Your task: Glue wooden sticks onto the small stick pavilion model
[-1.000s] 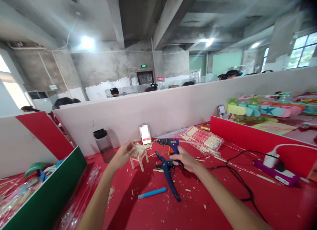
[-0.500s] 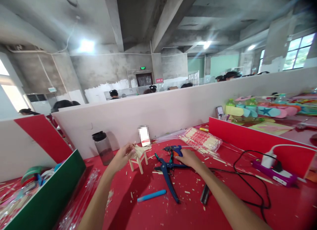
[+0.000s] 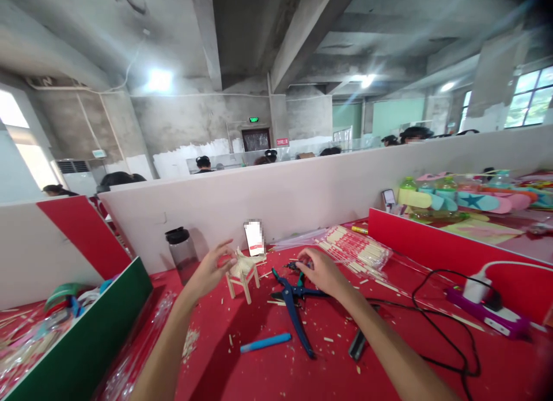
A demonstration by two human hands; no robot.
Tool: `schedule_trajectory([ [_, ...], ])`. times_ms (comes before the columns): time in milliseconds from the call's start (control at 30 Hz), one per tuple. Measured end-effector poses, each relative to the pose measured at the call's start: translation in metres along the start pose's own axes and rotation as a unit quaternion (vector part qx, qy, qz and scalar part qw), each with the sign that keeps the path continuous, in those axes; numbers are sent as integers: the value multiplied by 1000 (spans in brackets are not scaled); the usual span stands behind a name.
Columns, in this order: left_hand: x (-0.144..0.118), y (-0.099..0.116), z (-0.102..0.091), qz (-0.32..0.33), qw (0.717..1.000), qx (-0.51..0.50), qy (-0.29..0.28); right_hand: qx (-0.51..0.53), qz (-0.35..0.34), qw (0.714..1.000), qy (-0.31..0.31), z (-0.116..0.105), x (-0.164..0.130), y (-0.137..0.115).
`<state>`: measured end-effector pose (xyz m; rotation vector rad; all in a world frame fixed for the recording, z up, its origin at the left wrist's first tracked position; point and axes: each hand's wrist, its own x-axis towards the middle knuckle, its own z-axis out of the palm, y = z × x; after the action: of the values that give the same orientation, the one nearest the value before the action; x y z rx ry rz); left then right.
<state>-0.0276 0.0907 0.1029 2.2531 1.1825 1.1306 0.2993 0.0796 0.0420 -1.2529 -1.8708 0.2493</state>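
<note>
A small chair (image 3: pixel 242 272) built of pale wooden sticks stands upright on the red table. My left hand (image 3: pixel 212 269) is beside its back, fingers spread and holding nothing; the fingertips are close to the chair, and I cannot tell if they touch. My right hand (image 3: pixel 323 271) hovers with bent, loose fingers over a hot glue gun (image 3: pixel 292 265), whose body is mostly hidden behind the hand. Just below lie blue-handled cutting pliers (image 3: pixel 294 314). Nearer to me are a blue pen (image 3: pixel 265 343) and a dark utility-knife-like tool (image 3: pixel 358 343).
A dark bottle (image 3: pixel 181 254) and a lit phone (image 3: pixel 254 238) stand at the white partition (image 3: pixel 302 199). Bundled sticks (image 3: pixel 354 248) lie back right. A black cable (image 3: pixel 432 314) trails near a purple power strip (image 3: pixel 490 311). Wood scraps litter the red table (image 3: pixel 324 372).
My left fingers have opened and come off the chair's top. My right hand has loosened from the glue gun and shifted slightly left and up over it. The view has shifted slightly.
</note>
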Motion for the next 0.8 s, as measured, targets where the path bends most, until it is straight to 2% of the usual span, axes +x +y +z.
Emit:
schedule_trajectory([
  [67, -1, 13, -4, 19, 1000, 16, 1, 63, -58, 996, 9, 4, 4, -31],
  [167, -2, 31, -5, 38, 999, 13, -27, 116, -147, 982, 6, 15, 11, -74],
  [300, -2, 40, -1, 39, 998, -18, -44, 111, -191, 975, 20, 33, 21, -105],
  [467, -2, 36, 3, 27, 999, -39, -19, 76, -192, 978, 19, 46, 27, -105],
  [800, 0, 34, 13, 28, 999, -35, 8, 49, -173, 983, 34, 49, 28, -98],
])
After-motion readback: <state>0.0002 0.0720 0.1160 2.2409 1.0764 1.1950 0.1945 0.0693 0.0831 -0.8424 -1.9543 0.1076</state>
